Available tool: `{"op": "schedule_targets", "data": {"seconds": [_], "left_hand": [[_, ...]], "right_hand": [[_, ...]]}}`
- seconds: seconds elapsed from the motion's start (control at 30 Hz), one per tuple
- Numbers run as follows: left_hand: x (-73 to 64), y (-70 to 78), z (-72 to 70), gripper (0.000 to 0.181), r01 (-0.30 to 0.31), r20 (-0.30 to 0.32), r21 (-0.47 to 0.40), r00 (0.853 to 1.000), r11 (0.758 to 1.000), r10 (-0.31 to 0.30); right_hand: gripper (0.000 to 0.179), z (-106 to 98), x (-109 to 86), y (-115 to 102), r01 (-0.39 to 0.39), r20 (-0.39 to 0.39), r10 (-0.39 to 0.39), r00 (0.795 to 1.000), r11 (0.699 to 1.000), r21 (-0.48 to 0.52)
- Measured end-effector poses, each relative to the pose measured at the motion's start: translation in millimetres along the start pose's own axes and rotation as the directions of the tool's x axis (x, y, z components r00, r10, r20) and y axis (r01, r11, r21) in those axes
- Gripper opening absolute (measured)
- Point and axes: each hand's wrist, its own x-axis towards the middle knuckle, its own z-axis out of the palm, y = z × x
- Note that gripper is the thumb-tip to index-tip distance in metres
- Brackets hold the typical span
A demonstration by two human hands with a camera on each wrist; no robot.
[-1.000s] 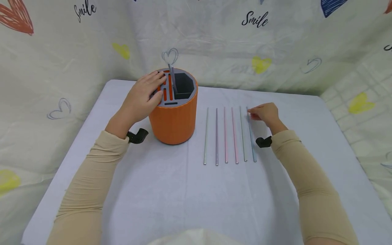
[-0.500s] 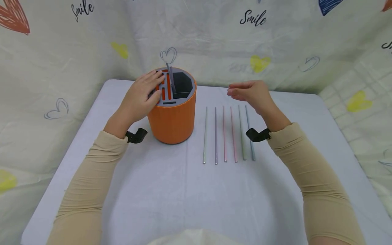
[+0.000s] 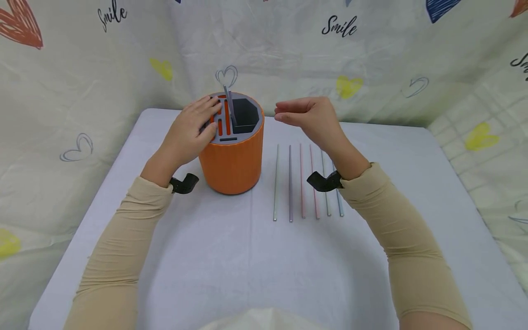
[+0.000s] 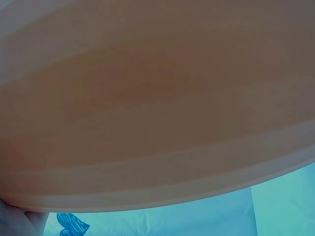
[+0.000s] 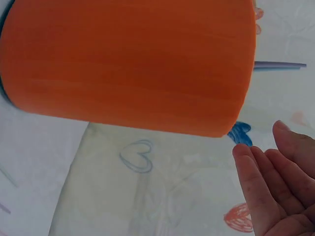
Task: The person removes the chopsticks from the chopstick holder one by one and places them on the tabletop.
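An orange cylindrical desk organizer (image 3: pixel 231 167) with a grey slotted top stands at the table's back left. My left hand (image 3: pixel 187 128) rests on the left part of that top, its fingers lying over the slots. Two thin sticks (image 3: pixel 229 104) rise from the top; in the right wrist view their ends look purple and blue. To the right of the organizer, my right hand (image 3: pixel 311 117) hovers in the air, thumb and fingers extended and apart, holding nothing. Several thin pastel rods (image 3: pixel 290 183) lie side by side on the table; my right wrist partly covers the rightmost ones.
A white cloth covers the table (image 3: pixel 247 266). Behind it hangs a printed curtain (image 3: pixel 268 55) with hearts and lettering. Black wrist mounts (image 3: pixel 184 183) stick out from both wrists. In the left wrist view, the organizer's wall (image 4: pixel 157 98) fills most of the picture.
My right hand has left the blue rod at the right end of the row, risen, and moved left toward the organizer. My left hand stays in place on the top.
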Motion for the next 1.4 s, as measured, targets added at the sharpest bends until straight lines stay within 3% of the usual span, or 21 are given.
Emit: {"op": "schedule_targets", "data": {"seconds": [0.37,0.6,0.9,1.4], "left_hand": [[-0.4,1.1,-1.2,0.049,0.005,0.005,-0.002,1.0,1.0,-0.005],[-0.7,-0.4,0.2,0.049,-0.002,-0.004,-0.005,1.0,1.0,0.002],[-0.4,-1.0,0.0,0.05,0.003,0.006,-0.004,1.0,1.0,-0.003],[0.6,-3.1,1.1,0.049,-0.007,-0.007,0.001,1.0,1.0,0.007]], "right_hand": [[0.034,35.0,3.4,-20.5,0.119,0.048,-0.124,0.991,0.988,0.104],[0.036,56.3,8.2,-23.6,0.14,0.054,-0.145,0.988,0.986,0.087],[0.033,66.9,13.0,-25.9,0.146,0.033,-0.15,0.988,0.985,0.097],[0.027,80.8,19.9,-22.4,0.237,-0.043,-0.238,0.97,0.971,-0.025]]}}
